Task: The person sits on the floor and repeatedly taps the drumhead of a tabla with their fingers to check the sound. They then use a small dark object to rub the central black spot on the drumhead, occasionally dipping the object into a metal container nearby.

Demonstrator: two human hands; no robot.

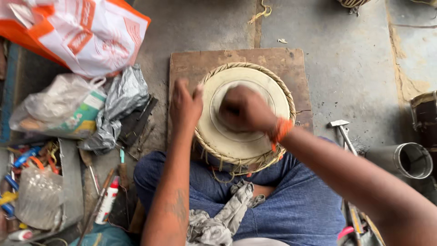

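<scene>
A round drum [236, 139] with a pale skin head and a braided straw-coloured rim rests against my crossed legs, on a brown wooden board [191, 61]. My right hand [243, 109] is closed and pressed on the middle of the drum skin; whether it holds anything is hidden. An orange thread circles that wrist. My left hand [184, 104] grips the drum's left rim, fingers curled over the braid. A crumpled grey cloth [223, 218] lies on my blue-trousered lap.
A hammer [342, 132] and a metal cylinder [403, 159] lie at the right on the concrete floor. At the left are an orange-and-white bag [82, 32], plastic bags [63, 107], a grey foil wrap [120, 102], loose tools and a glue bottle [108, 200].
</scene>
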